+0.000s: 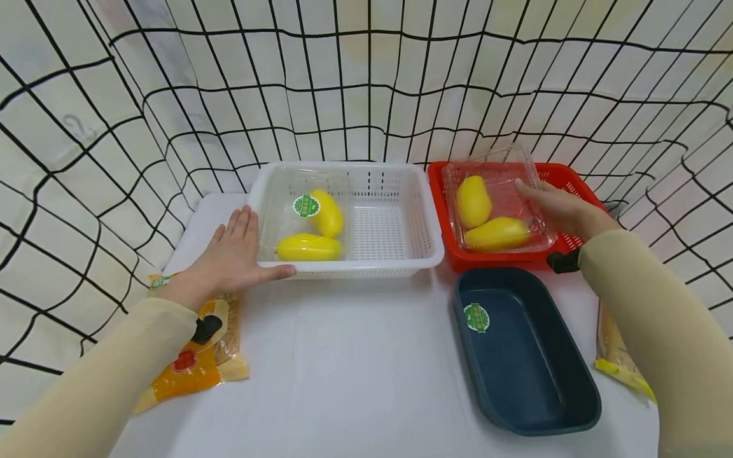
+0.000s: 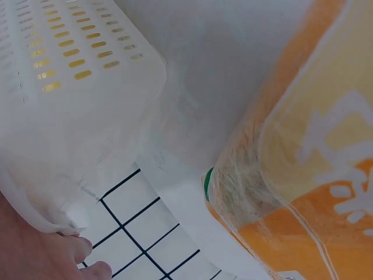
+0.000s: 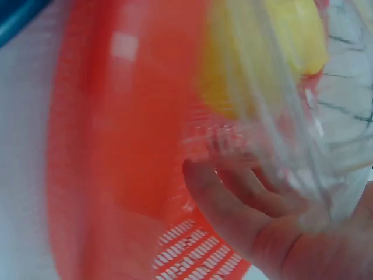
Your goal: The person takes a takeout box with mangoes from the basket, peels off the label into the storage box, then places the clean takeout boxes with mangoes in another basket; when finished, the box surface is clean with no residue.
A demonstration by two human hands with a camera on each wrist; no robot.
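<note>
With its fingers straight, my left hand (image 1: 233, 256) rests on the left rim of the white basket (image 1: 395, 262). Inside that basket, at the left, sits a clear plastic box (image 1: 277, 219) with a green round sticker and two yellow mango-like fruits (image 1: 309, 247). On the right, my right hand (image 1: 558, 207) grips the right side of another clear plastic box (image 1: 509, 184), thumb on top. This box is slightly tilted in the red basket (image 1: 572, 175) and holds two yellow fruits (image 1: 474, 201). In the right wrist view, fingers (image 3: 218, 192) show at the box's edge.
A dark blue tub (image 1: 521, 356) with a green sticker stands in front of the red basket. An orange-and-yellow food bag (image 1: 197, 356) lies under the left forearm, another bag (image 1: 618, 350) beside the right forearm. Black wire mesh (image 1: 369, 86) encloses the back and sides.
</note>
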